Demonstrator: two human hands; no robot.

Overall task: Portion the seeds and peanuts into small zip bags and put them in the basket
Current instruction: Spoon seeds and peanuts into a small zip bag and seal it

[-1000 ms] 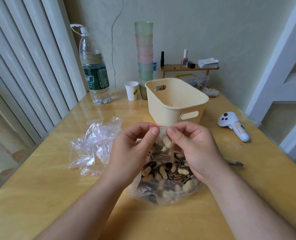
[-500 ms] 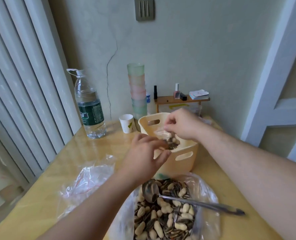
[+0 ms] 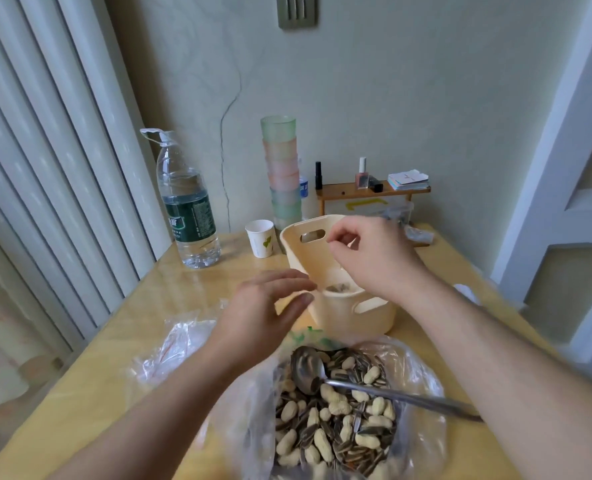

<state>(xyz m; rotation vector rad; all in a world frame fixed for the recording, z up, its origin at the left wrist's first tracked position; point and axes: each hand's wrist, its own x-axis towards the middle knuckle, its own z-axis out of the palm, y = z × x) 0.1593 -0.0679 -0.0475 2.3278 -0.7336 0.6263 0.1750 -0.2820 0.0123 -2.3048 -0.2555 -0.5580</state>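
A cream plastic basket [image 3: 353, 317] stands mid-table, and a small filled zip bag [image 3: 337, 288] lies on its bottom. My right hand [image 3: 370, 258] hovers over the basket, fingers loosely curled and holding nothing. My left hand [image 3: 263, 313] floats just left of the basket's near rim, fingers relaxed and empty. In front of me sits a large clear bag of peanuts and striped seeds [image 3: 336, 414] with a metal spoon [image 3: 356, 384] resting in it. A pile of empty small zip bags [image 3: 176, 348] lies to the left.
A big water bottle [image 3: 187, 209], a paper cup [image 3: 260, 238] and a stack of coloured cups [image 3: 282, 174] stand at the back by the wall. A small wooden shelf [image 3: 374, 192] with cosmetics is at the back right. A white radiator fills the left.
The right hand carried the filled small bag over the basket and let it go; it now lies inside. The left hand came off the bag and hovers empty. The camera tilted up.
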